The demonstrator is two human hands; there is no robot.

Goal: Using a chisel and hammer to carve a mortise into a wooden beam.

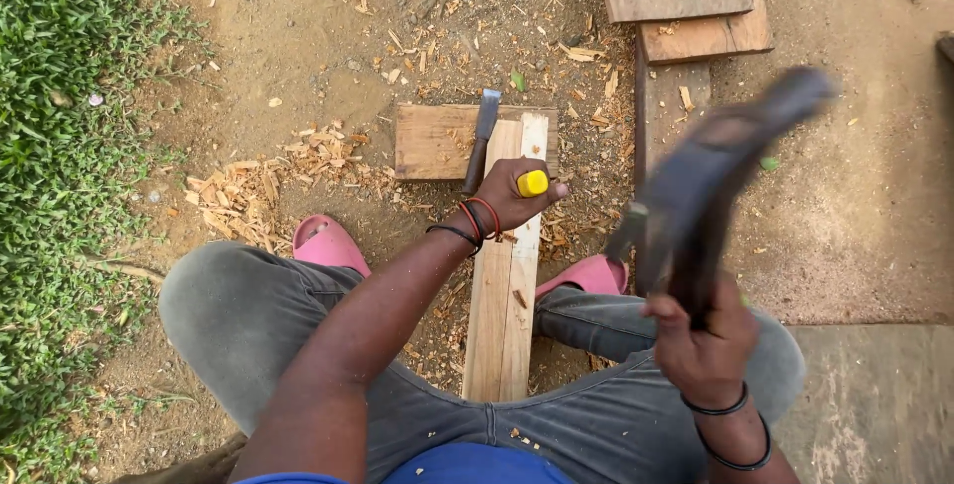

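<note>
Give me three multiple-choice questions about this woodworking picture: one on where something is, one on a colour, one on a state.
1. Where does the chisel blade rest?
A. on the grass
B. on the plank's far end over the wooden block
C. on a sandal

2. What colour is the chisel's handle cap?
A. yellow
B. green
C. white

3. How is the hammer held?
A. lying on the ground
B. raised, blurred
C. tucked under a knee

Answers: 1 B, the left hand holds it on the plank above the block. 2 A, yellow shows at the fist. 3 B, the right hand grips it aloft.

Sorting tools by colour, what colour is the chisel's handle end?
Yellow, seen in the head view: chisel in the left hand.
</note>
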